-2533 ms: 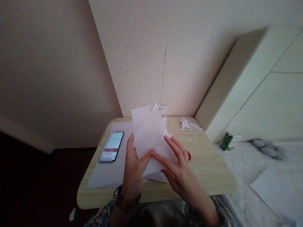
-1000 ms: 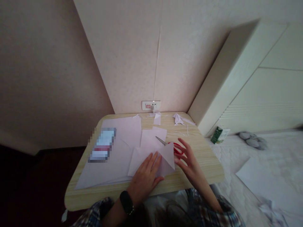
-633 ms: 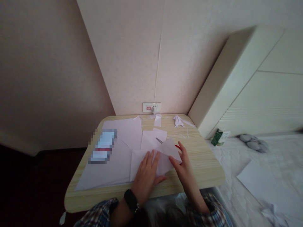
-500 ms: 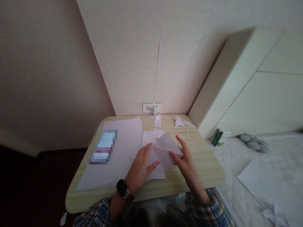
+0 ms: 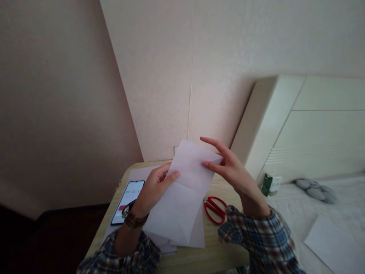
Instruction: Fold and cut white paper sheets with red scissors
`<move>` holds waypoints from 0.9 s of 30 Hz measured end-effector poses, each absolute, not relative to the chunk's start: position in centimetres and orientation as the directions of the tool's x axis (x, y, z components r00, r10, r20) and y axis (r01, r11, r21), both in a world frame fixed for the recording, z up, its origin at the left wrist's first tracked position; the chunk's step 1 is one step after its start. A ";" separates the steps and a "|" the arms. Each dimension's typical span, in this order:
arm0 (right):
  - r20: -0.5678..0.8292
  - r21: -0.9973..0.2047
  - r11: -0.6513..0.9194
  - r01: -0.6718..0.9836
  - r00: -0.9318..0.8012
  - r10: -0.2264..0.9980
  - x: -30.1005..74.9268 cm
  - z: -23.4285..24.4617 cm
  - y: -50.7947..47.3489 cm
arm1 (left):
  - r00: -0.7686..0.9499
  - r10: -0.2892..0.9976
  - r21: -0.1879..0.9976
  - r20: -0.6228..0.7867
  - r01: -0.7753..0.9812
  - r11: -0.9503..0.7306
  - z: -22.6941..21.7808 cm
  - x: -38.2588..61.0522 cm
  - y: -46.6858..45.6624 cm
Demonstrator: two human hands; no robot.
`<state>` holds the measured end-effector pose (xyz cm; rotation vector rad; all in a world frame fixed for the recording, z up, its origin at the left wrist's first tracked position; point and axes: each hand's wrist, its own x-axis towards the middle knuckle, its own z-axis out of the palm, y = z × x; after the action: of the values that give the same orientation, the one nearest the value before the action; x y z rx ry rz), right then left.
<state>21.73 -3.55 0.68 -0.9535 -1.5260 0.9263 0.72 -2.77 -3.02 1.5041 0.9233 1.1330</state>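
A creased sheet of white paper point(image 5: 182, 194) is held up above the small table, tilted toward me. My left hand point(image 5: 155, 186) grips its left edge, thumb on the front and fingers behind. At the upper right corner my right hand point(image 5: 225, 161) pinches the paper between the thumb and the fingers behind it, with the index finger stretched out. More white paper point(image 5: 198, 234) lies beneath on the table. Red-handled scissors point(image 5: 215, 210) rest just right of the paper; their blades are mostly hidden.
A phone point(image 5: 128, 201) with a lit timer screen lies at the left of the wooden table point(image 5: 228, 258). To the right, a green-and-white carton point(image 5: 270, 185), a grey plush-looking item point(image 5: 315, 190) and a white sheet point(image 5: 333, 239) are on the bed. A wall socket point(image 5: 176, 149) is partly covered.
The paper has risen off the table and is now opened out into a larger sheet, with both hands holding it. The scissors have come into sight, and my view has tilted up.
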 end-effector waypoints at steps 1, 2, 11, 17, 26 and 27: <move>0.383 -0.914 0.392 0.102 -0.092 0.919 21.5 1.2 -3.4 | 0.245 0.943 0.973 0.224 0.005 -0.233 -2.4 0.8 -2.8; 0.400 -0.910 0.403 0.097 -0.049 0.915 21.2 1.5 -3.3 | 0.213 0.944 0.966 0.252 0.003 -0.259 -1.9 1.0 -2.9; 0.629 -0.777 0.612 0.149 0.158 0.761 18.2 0.3 -5.0 | -0.031 0.898 0.898 0.439 0.047 -0.438 -0.6 2.6 -4.8; 0.819 -0.380 0.707 0.596 -0.139 0.557 16.9 -0.7 -8.0 | -0.117 0.863 0.859 0.491 0.227 -0.458 -0.3 2.6 -6.8; 0.748 -0.191 0.688 0.700 -0.350 0.564 16.9 -1.8 -10.0 | -0.258 0.942 0.977 0.214 0.043 -0.210 -2.6 2.9 -10.2; 0.746 -0.185 0.683 0.707 -0.351 0.565 16.9 -1.8 -10.0 | -0.264 0.945 0.981 0.192 0.020 -0.194 -2.8 3.0 -10.3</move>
<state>16.88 -10.04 -1.82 -0.9770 -2.0528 -0.2136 2.96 -10.34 -2.76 1.2103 1.3012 1.5587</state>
